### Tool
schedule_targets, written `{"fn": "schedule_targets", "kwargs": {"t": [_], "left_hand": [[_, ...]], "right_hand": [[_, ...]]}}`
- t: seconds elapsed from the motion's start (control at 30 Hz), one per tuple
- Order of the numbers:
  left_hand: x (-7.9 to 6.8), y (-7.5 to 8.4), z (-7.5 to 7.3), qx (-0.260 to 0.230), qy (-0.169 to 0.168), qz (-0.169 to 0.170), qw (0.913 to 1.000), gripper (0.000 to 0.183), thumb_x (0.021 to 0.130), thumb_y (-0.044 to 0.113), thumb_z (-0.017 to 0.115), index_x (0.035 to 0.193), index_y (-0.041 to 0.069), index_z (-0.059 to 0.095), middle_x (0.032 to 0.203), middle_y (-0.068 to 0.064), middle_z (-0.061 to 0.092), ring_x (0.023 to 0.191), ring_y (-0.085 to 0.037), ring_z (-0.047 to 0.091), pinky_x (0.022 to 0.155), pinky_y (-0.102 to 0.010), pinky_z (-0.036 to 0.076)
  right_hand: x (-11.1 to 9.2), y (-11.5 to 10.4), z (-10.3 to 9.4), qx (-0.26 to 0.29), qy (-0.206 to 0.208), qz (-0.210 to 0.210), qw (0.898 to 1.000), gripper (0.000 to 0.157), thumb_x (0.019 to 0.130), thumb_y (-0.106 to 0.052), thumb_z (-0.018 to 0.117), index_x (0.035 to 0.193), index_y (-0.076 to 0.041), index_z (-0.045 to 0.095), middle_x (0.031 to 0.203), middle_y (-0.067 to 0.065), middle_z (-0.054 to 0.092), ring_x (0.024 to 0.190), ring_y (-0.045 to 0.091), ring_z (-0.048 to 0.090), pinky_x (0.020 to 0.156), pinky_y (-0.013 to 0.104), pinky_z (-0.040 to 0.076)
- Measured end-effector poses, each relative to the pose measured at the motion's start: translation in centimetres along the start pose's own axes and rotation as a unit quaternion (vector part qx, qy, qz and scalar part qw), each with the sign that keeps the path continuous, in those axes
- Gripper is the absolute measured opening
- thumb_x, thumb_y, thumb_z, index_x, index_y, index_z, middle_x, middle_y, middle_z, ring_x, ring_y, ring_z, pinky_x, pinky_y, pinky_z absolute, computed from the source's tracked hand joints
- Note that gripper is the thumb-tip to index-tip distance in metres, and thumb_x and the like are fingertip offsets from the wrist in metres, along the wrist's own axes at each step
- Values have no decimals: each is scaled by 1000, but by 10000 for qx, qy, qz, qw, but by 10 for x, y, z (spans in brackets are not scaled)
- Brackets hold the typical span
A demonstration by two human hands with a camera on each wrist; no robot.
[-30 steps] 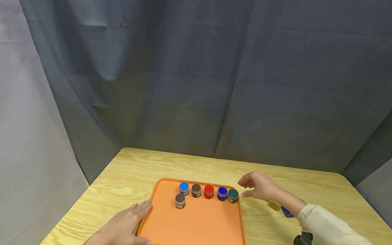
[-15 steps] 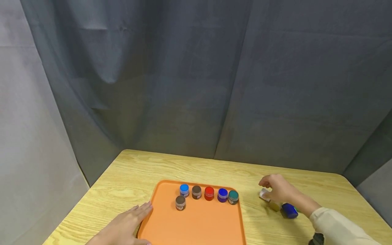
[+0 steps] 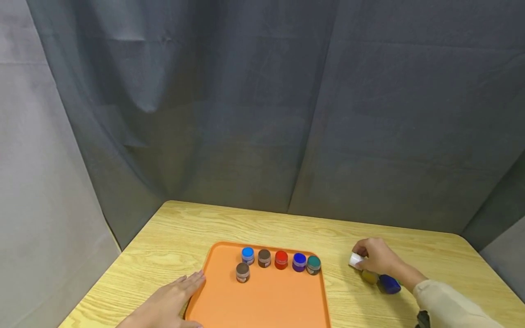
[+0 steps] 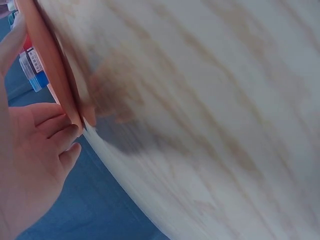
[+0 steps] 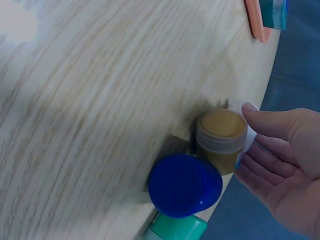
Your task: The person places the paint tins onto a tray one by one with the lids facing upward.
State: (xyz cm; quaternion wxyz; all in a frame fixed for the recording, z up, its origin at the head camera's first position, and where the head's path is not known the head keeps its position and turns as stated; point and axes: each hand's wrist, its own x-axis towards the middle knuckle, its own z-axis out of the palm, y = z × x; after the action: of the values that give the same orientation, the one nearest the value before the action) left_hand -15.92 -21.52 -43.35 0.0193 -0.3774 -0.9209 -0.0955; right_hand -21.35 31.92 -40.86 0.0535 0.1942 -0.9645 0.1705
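Note:
My right hand (image 3: 379, 258) pinches a white paint jar (image 3: 355, 260) between thumb and fingers, right of the tray. Close by lie a yellow-brown paint jar (image 5: 221, 131), a dark blue one (image 5: 185, 185) and a green one (image 5: 180, 227); the yellow-brown jar partly hides the white one in the right wrist view. With fingers extended, my left hand (image 3: 166, 301) rests against the left edge of the orange tray (image 3: 266, 300). Along the tray's back stand light blue (image 3: 248, 255), brown (image 3: 264, 258), red (image 3: 281, 259), dark blue (image 3: 299, 262) and dark green (image 3: 313, 264) jars.
A second brown jar (image 3: 243, 273) stands on the tray in front of the back row. The wooden table (image 3: 205, 216) reaches back to a dark grey curtain (image 3: 254, 114). A pale curtain (image 3: 45, 182) hangs at the left.
My right hand has moved right from beside the tray's back right corner to the loose jars and taken hold of the white jar. My left hand has stayed at the tray.

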Motion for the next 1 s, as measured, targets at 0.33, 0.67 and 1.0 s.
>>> {"fn": "schedule_targets", "kwargs": {"t": [0.33, 0.67, 1.0], "left_hand": [[2, 1, -1, -167, -248, -311, 9991, 94, 81, 68, 59, 144, 2, 42, 149, -18, 45, 127, -40, 53, 95, -55, 50], [2, 1, -2, -44, -216, -224, 9995, 95, 81, 70, 57, 144, 1, 42, 148, -18, 46, 128, -39, 53, 95, -54, 50], [0, 1, 0, 27, -102, -113, 9999, 92, 82, 69, 56, 143, 1, 44, 148, -18, 46, 125, -41, 54, 94, -53, 51]], "right_hand": [[12, -11, 8, 248, -129, 333, 9991, 24, 74, -8, 80, 95, 0, 70, 86, 5, 70, 75, 13, 61, 59, 21, 48], [20, -9, 16, 280, -47, 55, 9996, 25, 76, -13, 79, 95, 0, 70, 85, 5, 71, 72, 10, 61, 58, 18, 48], [30, -19, 10, 435, -10, -623, 9971, 24, 76, -14, 80, 93, 0, 72, 85, 7, 72, 72, 14, 66, 60, 19, 53]]}}
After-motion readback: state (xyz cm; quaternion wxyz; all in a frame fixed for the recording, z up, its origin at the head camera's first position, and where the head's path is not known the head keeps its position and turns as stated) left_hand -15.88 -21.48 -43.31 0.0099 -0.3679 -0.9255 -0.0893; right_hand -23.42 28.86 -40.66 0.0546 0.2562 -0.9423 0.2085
